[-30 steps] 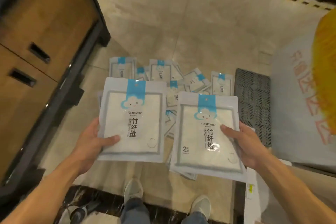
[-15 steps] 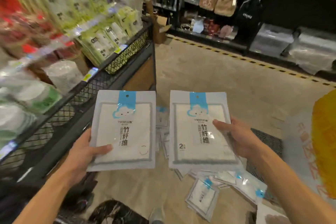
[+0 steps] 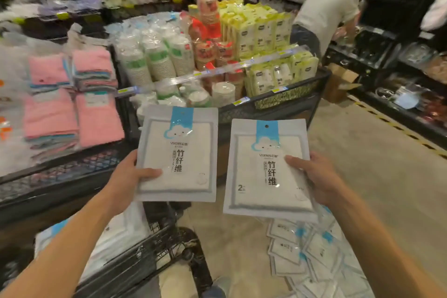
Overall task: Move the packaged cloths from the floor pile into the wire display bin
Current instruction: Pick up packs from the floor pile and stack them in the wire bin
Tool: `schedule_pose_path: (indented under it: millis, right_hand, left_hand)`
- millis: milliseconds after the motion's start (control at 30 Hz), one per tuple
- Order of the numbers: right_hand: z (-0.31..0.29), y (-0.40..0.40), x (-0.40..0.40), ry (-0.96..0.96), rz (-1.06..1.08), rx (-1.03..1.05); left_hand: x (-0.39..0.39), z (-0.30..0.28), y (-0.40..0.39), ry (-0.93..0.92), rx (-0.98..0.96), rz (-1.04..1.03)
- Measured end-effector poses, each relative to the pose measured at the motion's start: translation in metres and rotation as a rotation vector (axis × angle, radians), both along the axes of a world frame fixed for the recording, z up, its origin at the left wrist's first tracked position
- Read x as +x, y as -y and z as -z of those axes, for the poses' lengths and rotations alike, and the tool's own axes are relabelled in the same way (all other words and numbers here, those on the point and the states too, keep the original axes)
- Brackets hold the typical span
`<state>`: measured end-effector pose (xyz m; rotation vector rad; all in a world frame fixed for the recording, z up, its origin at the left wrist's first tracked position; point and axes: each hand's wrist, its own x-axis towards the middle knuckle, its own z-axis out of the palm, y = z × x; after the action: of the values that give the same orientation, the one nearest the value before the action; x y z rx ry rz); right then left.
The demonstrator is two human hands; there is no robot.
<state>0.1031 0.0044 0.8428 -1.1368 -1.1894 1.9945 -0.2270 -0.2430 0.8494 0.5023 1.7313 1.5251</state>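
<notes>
A person stands at the wire display bin (image 3: 135, 256) with a packaged cloth in each hand: the left hand (image 3: 125, 181) clamps the left pack (image 3: 177, 155) by its lower left edge, thumb on the face and fingers behind, while the right hand (image 3: 319, 179) pinches the right pack (image 3: 267, 169) at its right edge the same way, possibly with more packs stacked beneath it, though the view does not settle that. Both packs hang in the air just above and to the right of the bin, where white packs already lie inside; the floor pile (image 3: 312, 254) sits to the right of the bin, near the person's shoe (image 3: 215, 288). The packs look light, flat and flexible, in glossy film that is likely slippery, so a thumb-and-finger pinch on a sealed border or low corner should hold them best, and nothing in them seems fragile. Compared with 0.5 s ago, the view has swung left and up: the pink towel stacks (image 3: 72, 101) and cup sleeves (image 3: 154, 55) on the shelf beyond the bin now fill the frame, the bin has come in below the left forearm, and the 2 packs sit slightly farther apart, with both grips unchanged.
</notes>
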Motion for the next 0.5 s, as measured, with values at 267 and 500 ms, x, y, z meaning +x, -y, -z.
schedule_pose_path:
  millis: [267, 500]
  right_hand:
    - [-0.020, 0.063, -0.066, 0.010, -0.266, 0.038]
    - [-0.033, 0.140, -0.126, 0.042, -0.420, 0.052]
  left_hand:
    - [0.015, -0.020, 0.151, -0.028, -0.038, -0.316]
    - [0.002, -0.013, 0.266, -0.021, -0.006, -0.503]
